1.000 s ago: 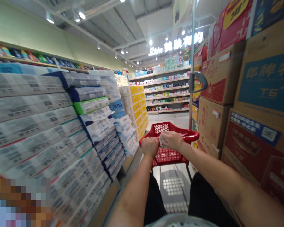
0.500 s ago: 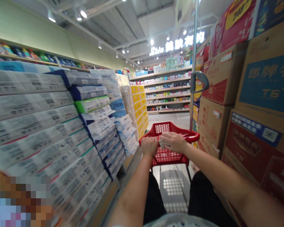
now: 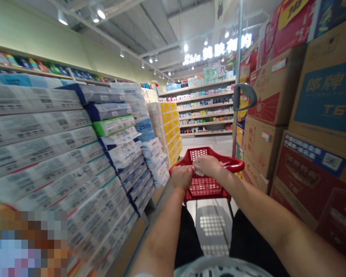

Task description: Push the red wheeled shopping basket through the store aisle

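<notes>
A red shopping cart (image 3: 207, 188) stands directly in front of me, its mesh basket showing below the handle. My left hand (image 3: 182, 177) is wrapped round the left part of the cart's red handle. Right beside it, my right hand (image 3: 208, 166) has its fingers closed on a crumpled whitish cloth or tissue (image 3: 196, 169) that lies against the handle. The right end of the handle shows bare past my right wrist.
Stacked paper packs (image 3: 40, 134) line the left side, with yellow-and-white packs (image 3: 170, 129) farther on. Cardboard boxes (image 3: 325, 100) rise on the right, beside a metal post with a grey handle (image 3: 245, 97). Stocked shelves (image 3: 204, 104) stand ahead.
My right hand has slid slightly left along the cart handle with the whitish cloth or tissue. My left hand keeps its grip. The view has shifted slightly.
</notes>
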{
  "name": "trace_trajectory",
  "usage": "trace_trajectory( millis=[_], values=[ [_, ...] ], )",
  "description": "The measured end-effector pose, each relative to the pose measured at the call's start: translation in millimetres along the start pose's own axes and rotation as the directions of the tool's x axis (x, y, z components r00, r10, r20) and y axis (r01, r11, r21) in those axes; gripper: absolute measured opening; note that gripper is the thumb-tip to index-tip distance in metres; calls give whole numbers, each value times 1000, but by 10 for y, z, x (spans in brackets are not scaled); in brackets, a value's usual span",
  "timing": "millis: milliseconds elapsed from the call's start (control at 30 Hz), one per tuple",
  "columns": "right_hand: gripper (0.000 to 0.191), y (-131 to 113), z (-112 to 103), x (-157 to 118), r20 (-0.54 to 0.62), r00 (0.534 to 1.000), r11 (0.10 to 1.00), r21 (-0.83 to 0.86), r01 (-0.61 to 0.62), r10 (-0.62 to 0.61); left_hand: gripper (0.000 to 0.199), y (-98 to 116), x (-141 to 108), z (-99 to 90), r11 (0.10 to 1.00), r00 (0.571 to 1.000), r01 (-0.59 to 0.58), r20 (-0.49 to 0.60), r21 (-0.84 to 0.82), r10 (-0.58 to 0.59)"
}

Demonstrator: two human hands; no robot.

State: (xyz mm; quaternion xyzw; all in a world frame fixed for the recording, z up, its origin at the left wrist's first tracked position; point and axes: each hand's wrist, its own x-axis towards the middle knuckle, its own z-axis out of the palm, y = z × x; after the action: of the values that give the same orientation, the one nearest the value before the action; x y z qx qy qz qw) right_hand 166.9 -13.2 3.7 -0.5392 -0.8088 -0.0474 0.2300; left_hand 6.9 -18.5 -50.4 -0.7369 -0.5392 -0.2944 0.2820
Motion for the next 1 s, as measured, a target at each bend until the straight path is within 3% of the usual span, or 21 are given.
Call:
trace_trajectory(
  millis=[100,200,333,400,500,600,700,833,933,1000],
  values=[
    [31,138,-11,32,82,995,992,116,48,-57,35,-85,-28,10,1000,1000,2,2,10,-2],
    [28,158,47,1,30,981,973,131,189,-194,37,-151,-18,2,1000,998,27,52,-1,-27],
    [42,57,104,-55,-32,954,944,139,300,-299,36,-93,81,-76,963,971,236,65,-131,-230],
    [58,30,91,-42,0,973,943,249,223,-230,40,17,146,-137,931,964,263,35,-253,-263],
    [84,83,45,40,187,973,873,488,28,-136,47,202,203,-201,924,995,94,76,-372,-70],
    [79,206,21,140,224,969,771,633,-68,-100,44,278,172,-181,925,993,41,116,-377,3],
    [39,262,48,187,169,985,814,568,-122,30,35,240,71,-103,942,999,-5,35,-336,18],
    [52,109,111,143,156,984,947,293,-131,88,24,195,7,-73,959,998,-40,-58,-282,25],
    [46,-70,116,90,144,987,996,36,-81,75,28,185,112,-156,976,993,110,67,-187,-99],
    [51,-154,104,73,157,985,996,34,-77,71,35,155,197,-215,960,954,264,168,-89,-247]
  ],
)
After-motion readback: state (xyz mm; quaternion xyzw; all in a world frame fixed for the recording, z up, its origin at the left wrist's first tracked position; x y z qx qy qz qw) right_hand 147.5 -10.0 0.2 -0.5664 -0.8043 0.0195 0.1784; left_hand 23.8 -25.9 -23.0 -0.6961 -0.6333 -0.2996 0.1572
